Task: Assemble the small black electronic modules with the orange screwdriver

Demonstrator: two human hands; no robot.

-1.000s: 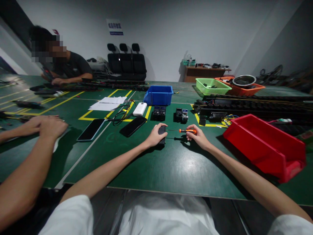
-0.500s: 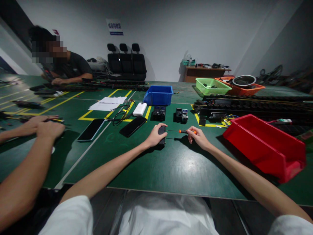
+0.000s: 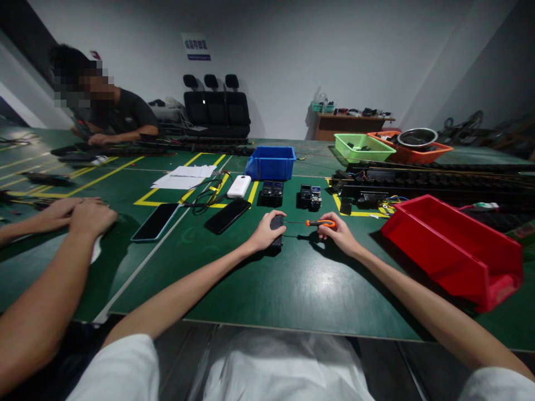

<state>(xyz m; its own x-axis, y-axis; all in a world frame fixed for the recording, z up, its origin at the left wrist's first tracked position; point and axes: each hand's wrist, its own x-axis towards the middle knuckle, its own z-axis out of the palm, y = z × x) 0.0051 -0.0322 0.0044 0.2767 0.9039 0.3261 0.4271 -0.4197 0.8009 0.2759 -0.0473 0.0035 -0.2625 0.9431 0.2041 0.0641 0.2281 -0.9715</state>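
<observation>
Holding a small black module [image 3: 276,231] upright on the green table [image 3: 292,284], a little back from its near edge at the middle, my left hand [image 3: 264,231] is wrapped round it, fingers closed over top and side. My right hand [image 3: 339,234], just to the right of the module, pinches an orange-handled screwdriver [image 3: 320,223] between thumb and fingertips, the shaft lying level with its tip at the module's right face; whether the tip is seated in a screw I cannot tell. Step in hand, as I judge it: driving or loosening a fastener on that face. The next move calls for the left hand to brace the module firmly while the right rolls the handle without letting the tip slip. Items behind: two more dark modules [image 3: 272,192] and [image 3: 311,196], a white power bank [image 3: 239,186], two phones lying flat [image 3: 228,215] and [image 3: 155,221], loose papers [image 3: 184,177], a blue bin [image 3: 271,162]. Toward the right edge: a red bin [image 3: 453,248], beyond it long black rails with wiring [image 3: 418,177], a green basket [image 3: 363,147] and an orange one [image 3: 412,150]. Left edge: a co-worker's forearms and hands [image 3: 83,214]; another person [image 3: 112,114] sits at the far left corner. Room: pale walls, a row of black seats [image 3: 217,106], a wooden desk [image 3: 349,125].
</observation>
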